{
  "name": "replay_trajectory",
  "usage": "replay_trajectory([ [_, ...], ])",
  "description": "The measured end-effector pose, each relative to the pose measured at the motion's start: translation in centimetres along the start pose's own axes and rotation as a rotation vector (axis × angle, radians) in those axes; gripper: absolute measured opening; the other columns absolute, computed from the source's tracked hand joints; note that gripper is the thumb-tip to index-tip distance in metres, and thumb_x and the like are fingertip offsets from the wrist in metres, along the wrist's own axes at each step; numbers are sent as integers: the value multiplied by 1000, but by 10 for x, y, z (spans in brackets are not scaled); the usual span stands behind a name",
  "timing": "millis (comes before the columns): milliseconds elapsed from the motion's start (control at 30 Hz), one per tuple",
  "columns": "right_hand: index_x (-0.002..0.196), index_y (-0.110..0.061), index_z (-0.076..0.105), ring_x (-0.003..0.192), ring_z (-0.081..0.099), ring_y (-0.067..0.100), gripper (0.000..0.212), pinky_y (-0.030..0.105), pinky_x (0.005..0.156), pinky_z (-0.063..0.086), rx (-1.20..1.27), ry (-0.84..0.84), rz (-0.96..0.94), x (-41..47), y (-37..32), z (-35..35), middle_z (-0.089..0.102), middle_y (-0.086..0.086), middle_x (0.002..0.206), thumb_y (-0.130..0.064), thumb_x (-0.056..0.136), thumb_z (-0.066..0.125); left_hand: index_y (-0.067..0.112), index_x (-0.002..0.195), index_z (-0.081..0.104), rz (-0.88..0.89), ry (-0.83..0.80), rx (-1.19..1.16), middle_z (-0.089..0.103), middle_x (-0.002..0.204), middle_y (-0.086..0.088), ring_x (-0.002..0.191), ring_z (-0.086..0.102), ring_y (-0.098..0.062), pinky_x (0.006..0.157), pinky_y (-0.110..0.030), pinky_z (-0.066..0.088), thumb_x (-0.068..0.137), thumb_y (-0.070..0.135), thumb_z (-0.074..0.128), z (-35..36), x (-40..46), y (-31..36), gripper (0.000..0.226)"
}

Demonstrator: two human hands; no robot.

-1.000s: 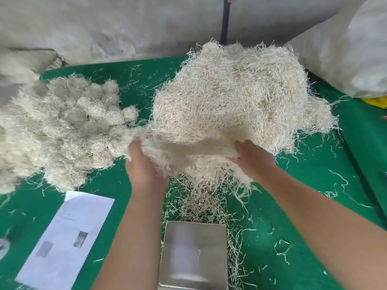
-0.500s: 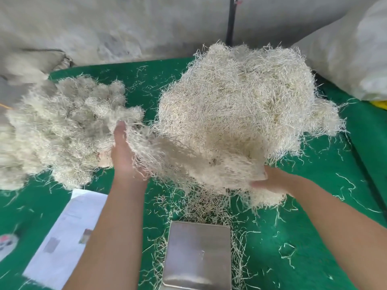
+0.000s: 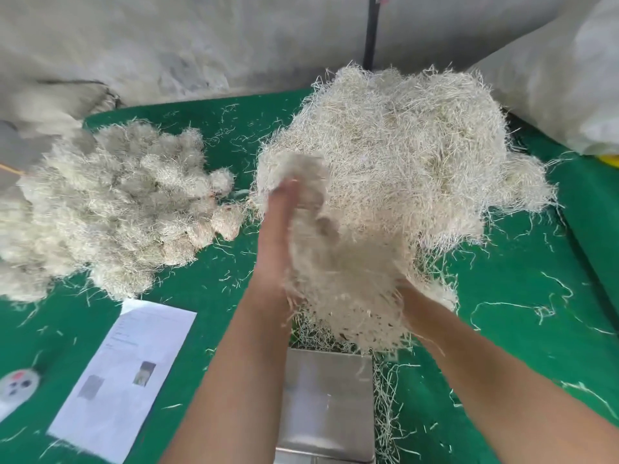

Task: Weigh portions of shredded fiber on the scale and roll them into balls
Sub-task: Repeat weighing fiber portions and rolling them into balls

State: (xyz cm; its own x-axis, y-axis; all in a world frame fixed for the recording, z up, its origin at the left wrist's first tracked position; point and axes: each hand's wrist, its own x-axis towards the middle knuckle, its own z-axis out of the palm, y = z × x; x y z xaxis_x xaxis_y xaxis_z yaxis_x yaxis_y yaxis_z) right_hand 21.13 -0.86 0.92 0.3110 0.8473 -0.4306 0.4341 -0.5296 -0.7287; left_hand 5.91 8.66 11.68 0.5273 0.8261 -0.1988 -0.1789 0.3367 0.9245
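Compared with half a second ago, the left hand [image 3: 284, 209] has risen and closed in toward the right hand [image 3: 407, 296], and the pale, stringy clump of shredded fiber [image 3: 338, 272] between them has gathered from a wide stretched band into a taller, narrower mass. The left hand stands upright with straight fingers pressed flat against the clump's left side. The right hand supports the clump from below on the right; its fingers are buried in fiber, so its grip cannot be determined. Both hands are motion-blurred.

The clump is held above the far edge of the square brushed-steel scale platform [image 3: 326, 406] and does not touch it. Directly behind stands the large loose mound of dry, wiry, cream-coloured fiber [image 3: 412, 145]. To the left lies a heap of finished fuzzy fiber balls [image 3: 110, 209], rounder and denser in texture. A white printed paper sheet [image 3: 127, 373] lies flat on the green felt-like tabletop [image 3: 522, 329], which is scattered with stray strands.
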Motion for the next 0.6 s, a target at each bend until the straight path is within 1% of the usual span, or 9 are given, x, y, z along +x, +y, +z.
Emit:
replay_trajectory([
  [67, 150, -8, 40, 86, 66, 19, 57, 20, 63, 56, -91, 106, -95, 4, -4, -2, 60, 9, 125, 8, 98, 57, 47, 140, 35, 6, 45, 660, 57, 121, 8, 97, 63, -15, 66, -26, 58, 70, 69, 77, -3, 1, -10, 85],
  [100, 144, -15, 44, 71, 63, 10, 55, 20, 50, 51, -115, 188, -199, 7, -8, -4, 63, 3, 105, 7, 97, 59, 54, 146, 23, 10, -45, 935, 55, 128, 8, 100, 62, -13, 74, -28, 58, 66, 69, 82, -7, 3, -19, 101],
  [133, 134, -20, 48, 60, 61, 6, 46, 19, 42, 46, -202, 268, -283, 14, -10, -10, 64, -2, 89, 2, 97, 61, 50, 152, 21, -3, -171, 1170, 58, 128, 9, 98, 63, -10, 76, -25, 56, 69, 65, 83, -12, 4, -26, 105],
  [200, 124, -27, 48, 48, 58, 5, 38, 18, 34, 39, -396, 341, -338, 24, -12, -23, 59, -8, 70, -8, 96, 66, 26, 138, 54, -82, -369, 1524, 72, 103, 8, 83, 70, -9, 68, -20, 56, 85, 47, 77, -24, 7, -38, 61],
  [233, 125, -30, 49, 44, 54, 2, 41, 17, 32, 33, -482, 360, -334, 30, -9, -29, 56, -11, 65, -11, 93, 69, 20, 117, 65, -87, -361, 1607, 74, 91, 5, 78, 72, -11, 66, -24, 60, 91, 38, 71, -30, 10, -40, 32],
  [300, 127, -34, 54, 42, 44, -4, 44, 14, 34, 25, -677, 336, -345, 37, -1, -35, 46, -18, 58, -16, 90, 73, 16, 93, 65, -68, -248, 1711, 71, 80, 1, 72, 72, -14, 65, -31, 64, 96, 31, 62, -43, 17, -40, 15],
  [433, 121, -33, 59, 43, 48, 2, 24, 16, 40, 31, -858, 328, -289, 49, 16, -39, 53, -13, 58, -18, 102, 59, 19, 90, 63, -48, -130, 1861, 67, 76, 6, 68, 66, -10, 64, -29, 61, 96, 40, 63, -61, 32, -32, 22],
  [533, 116, -29, 58, 44, 52, 7, 18, 19, 39, 36, -860, 331, -210, 59, 25, -36, 55, -10, 58, -17, 103, 56, 20, 89, 61, -98, -244, 1891, 66, 78, 7, 73, 67, -11, 72, -33, 63, 94, 43, 68, -69, 37, -33, 25],
  [600, 119, -22, 59, 48, 59, 11, 20, 26, 39, 48, -812, 335, -40, 68, 44, -46, 62, -5, 66, -11, 103, 53, 21, 98, 65, -193, -279, 1987, 67, 81, 8, 75, 68, -11, 73, -33, 64, 93, 45, 67, -87, 39, -28, 25],
])
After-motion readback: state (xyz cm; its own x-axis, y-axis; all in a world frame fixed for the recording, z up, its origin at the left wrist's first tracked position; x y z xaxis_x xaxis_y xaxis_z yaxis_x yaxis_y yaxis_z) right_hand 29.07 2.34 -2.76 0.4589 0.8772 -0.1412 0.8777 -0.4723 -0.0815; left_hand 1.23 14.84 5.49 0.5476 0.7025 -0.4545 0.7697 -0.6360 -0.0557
